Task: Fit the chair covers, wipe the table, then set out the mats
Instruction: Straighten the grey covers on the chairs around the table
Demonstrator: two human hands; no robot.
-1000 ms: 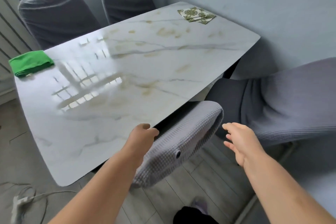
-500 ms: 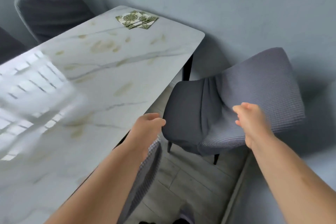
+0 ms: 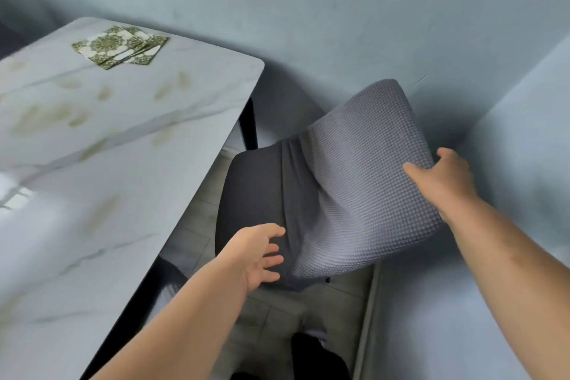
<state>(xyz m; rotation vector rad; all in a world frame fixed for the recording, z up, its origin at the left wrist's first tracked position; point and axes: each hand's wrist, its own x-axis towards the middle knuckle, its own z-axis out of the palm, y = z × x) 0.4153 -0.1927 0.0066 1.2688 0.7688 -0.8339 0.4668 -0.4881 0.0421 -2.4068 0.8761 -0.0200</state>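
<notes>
Chair cover (image 3: pixel 364 188), grey waffle weave, sits over the backrest of the chair at the table's corner, close to the wall. Its lower part is bunched where the backrest meets the dark seat (image 3: pixel 249 194), which appears uncovered. Step in hand, by my assessment, is fitting the cover: backrest on, seat not yet done. Right hand (image 3: pixel 441 182) grips the cover at the backrest's outer edge, thumb on the front face and fingers wrapped behind. Left hand (image 3: pixel 259 256) is spread wide, fingers apart, holding nothing, at the seat's near edge just beside the loose hem. The next move likely calls for catching that hem and drawing it forward over the seat while the right hand steadies the back. Table (image 3: pixel 123 148) shows yellowish smears, unwiped. Mats (image 3: pixel 120 46) lie stacked near its far corner. Not verifiable: the right fingertips behind the backrest, whether the left fingertips touch fabric, and most of the chair legs.
</notes>
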